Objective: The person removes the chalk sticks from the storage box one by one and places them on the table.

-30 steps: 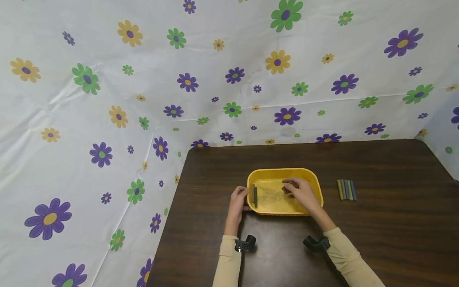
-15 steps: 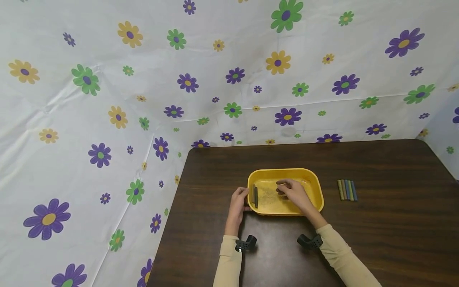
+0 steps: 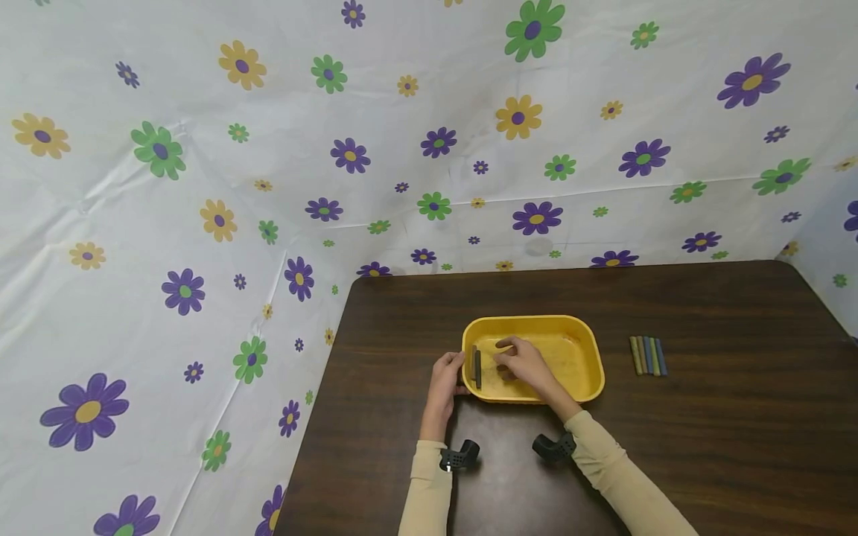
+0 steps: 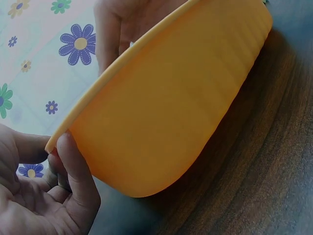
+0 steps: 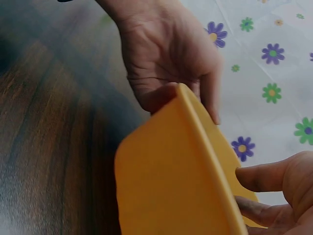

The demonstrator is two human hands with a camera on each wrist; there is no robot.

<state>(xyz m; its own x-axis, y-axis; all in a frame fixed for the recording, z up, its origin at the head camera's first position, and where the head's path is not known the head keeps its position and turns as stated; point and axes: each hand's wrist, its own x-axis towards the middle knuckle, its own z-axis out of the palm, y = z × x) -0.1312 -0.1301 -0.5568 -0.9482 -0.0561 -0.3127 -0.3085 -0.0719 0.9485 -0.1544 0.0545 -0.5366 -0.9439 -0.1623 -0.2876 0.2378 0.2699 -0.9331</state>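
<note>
A yellow plastic tray (image 3: 570, 357) with rounded corners sits on the dark wooden table. At its left end my left hand (image 3: 442, 383) pinches the rim between thumb and fingers, which the left wrist view shows closely. Inside, along that same end, lie two dark chalk sticks (image 3: 479, 368) side by side. My right hand (image 3: 526, 363) reaches into the tray just right of them, its thumb and fingers apart and no stick showing between them. In the right wrist view the tray wall partly hides the fingers of the right hand (image 5: 298, 191).
To the tray's right, several chalk sticks (image 3: 648, 356) in green, brown and blue tones lie in a neat row on the table (image 3: 737, 417). A white flowered sheet (image 3: 402, 149) hangs behind the table and along its left side.
My right hand has moved left across the inside of the tray, toward the two dark sticks. My left hand has stayed on the rim.
</note>
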